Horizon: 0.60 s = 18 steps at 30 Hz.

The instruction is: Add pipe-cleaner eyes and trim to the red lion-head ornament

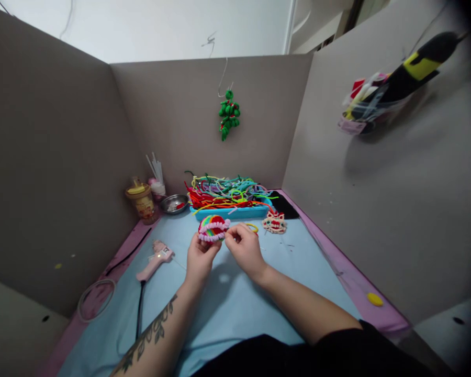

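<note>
My left hand (200, 256) is closed around a round rainbow pipe-cleaner piece (211, 226), with red, yellow, green and blue bands. Across its front runs a bumpy lilac strand (212, 237), bent into two rows. My right hand (246, 249) touches the right side of the piece, thumb and forefinger pinched together near the strand's end; what lies between these fingertips is too small to make out. Just beyond the right hand is a yellow ring-like bit (253, 227). A cream pipe-cleaner animal face (275, 223) with red and green details lies farther right.
Behind the hands, a blue tray (235, 212) overflows with coloured pipe cleaners. A pink glue gun (156, 262) with a black cord lies left. Farther back left are a metal bowl (174, 204) and a lidded cup (142, 204). Grey panels (212, 152) enclose the table.
</note>
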Available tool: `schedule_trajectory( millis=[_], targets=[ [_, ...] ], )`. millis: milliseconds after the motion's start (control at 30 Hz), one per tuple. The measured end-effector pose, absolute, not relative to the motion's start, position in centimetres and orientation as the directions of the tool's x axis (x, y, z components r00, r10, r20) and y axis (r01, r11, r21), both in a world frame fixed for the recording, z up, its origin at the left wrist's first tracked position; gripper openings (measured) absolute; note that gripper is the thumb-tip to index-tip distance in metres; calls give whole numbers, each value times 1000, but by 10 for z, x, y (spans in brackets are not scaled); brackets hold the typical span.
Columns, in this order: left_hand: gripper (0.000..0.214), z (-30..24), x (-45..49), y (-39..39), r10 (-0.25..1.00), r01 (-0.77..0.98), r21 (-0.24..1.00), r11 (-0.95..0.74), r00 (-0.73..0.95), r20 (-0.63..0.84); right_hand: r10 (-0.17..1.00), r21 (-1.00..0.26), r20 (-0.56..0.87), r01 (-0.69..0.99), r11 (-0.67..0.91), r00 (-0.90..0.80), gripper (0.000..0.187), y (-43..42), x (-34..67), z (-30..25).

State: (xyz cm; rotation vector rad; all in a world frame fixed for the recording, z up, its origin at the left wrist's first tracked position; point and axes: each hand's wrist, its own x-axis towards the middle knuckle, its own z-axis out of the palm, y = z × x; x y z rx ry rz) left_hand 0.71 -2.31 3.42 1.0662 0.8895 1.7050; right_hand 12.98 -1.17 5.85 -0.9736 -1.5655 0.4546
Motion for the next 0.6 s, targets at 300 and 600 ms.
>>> schedule_trajectory(
  millis=[300,600],
  targets=[
    [43,31,6,-18,951,-416,859,-299,-204,232,771,-740,635,313,596,33,14,-12,132,61],
    [39,38,1,-16,989,-641,753,-149,-99,112,627,-604,776,358,712,64,10,-9,145,60]
  ],
)
